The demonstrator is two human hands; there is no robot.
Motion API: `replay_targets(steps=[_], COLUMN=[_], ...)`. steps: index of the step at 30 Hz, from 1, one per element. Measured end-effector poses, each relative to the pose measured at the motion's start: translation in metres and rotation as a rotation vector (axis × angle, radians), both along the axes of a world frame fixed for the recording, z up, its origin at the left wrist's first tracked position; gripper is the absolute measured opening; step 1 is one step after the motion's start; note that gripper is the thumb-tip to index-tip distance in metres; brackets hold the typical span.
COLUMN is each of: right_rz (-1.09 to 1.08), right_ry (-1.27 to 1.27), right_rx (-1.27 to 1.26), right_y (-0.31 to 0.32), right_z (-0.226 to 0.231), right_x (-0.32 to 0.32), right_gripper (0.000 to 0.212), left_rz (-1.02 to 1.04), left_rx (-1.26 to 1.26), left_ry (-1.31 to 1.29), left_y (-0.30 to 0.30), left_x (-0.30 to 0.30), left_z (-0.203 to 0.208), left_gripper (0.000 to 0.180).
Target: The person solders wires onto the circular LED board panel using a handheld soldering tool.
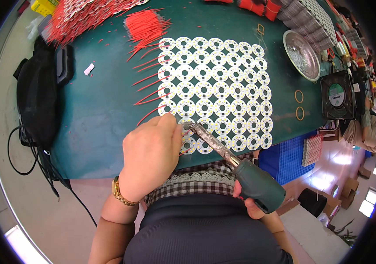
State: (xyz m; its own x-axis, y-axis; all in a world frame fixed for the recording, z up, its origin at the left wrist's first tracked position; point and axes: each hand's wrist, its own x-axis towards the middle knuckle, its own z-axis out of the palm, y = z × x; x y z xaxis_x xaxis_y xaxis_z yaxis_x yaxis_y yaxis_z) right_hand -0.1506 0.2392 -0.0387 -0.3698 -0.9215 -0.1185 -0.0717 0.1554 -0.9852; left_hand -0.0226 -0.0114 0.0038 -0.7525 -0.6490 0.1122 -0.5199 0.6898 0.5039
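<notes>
Rows of round white ring-shaped LED boards point(202, 73) lie in a grid on the green table. My left hand point(148, 147), with a gold watch on its wrist, is closed in a pinch over the near left boards. Thin red wire shows at its fingertips, though the fingers hide most of it. My right hand point(251, 207) is wrapped round the dark green handle of a soldering iron point(258, 185), which covers much of that hand. The iron's tip meets a left-column board beside my left fingertips. Red wires point(150, 78) stick out leftward from the left-column boards farther away.
A pile of red wires point(146, 25) lies beyond the grid, with wired boards point(80, 15) heaped at far left. To the right are a metal bowl point(301, 55), two rubber bands point(299, 113) and a black fan point(337, 94). A black bag point(38, 92) hangs by the left edge.
</notes>
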Motion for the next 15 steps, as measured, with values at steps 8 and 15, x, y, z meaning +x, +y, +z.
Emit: replay_targets(steps=[8, 15], right_rz=[-0.261, -0.297], right_ry=[-0.528, -0.704], right_rx=[-0.154, -0.352], right_y=[-0.025, -0.074], right_z=[0.019, 0.038], right_x=[0.004, -0.020], right_gripper=[0.069, 0.060], left_rz=[0.000, -0.021], left_rx=[-0.016, -0.015], left_ry=[0.016, 0.062], left_y=[-0.003, -0.014], left_x=[-0.001, 0.001], left_z=[0.000, 0.012], left_gripper=[0.019, 0.021])
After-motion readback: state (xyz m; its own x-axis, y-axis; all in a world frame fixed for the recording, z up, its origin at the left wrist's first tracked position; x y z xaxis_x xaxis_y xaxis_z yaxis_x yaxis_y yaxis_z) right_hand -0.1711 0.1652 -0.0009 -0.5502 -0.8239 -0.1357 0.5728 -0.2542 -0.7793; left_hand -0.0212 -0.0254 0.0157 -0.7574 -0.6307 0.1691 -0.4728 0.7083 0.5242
